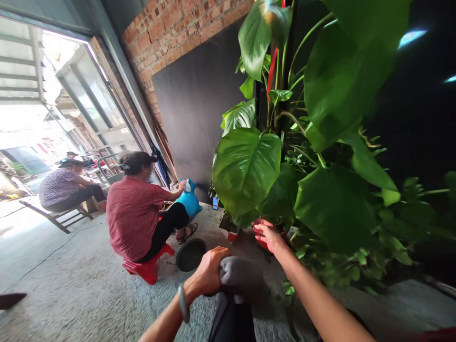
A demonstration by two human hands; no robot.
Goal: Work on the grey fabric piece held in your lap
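My left hand (pixel 208 270), with a pale green bangle on the wrist, is closed on a bunched dark grey cloth (pixel 237 273) above my knee. Part of the cloth is blurred. My right hand (pixel 269 236) reaches forward with fingers apart and nothing visible in them. It is just below the big glossy leaf (pixel 247 173) of a tall potted plant, in front of a red pot (pixel 261 243). Whether the fingertips touch the leaf or the pot, I cannot tell.
To the left a person in a red shirt (pixel 137 213) sits on a red stool (pixel 146 268), one hand on a blue animal-shaped toy (pixel 188 202). A dark round basin (pixel 191 255) stands on the concrete floor. Farther back, another person (pixel 62 185) sits on a wooden bench (pixel 59 221).
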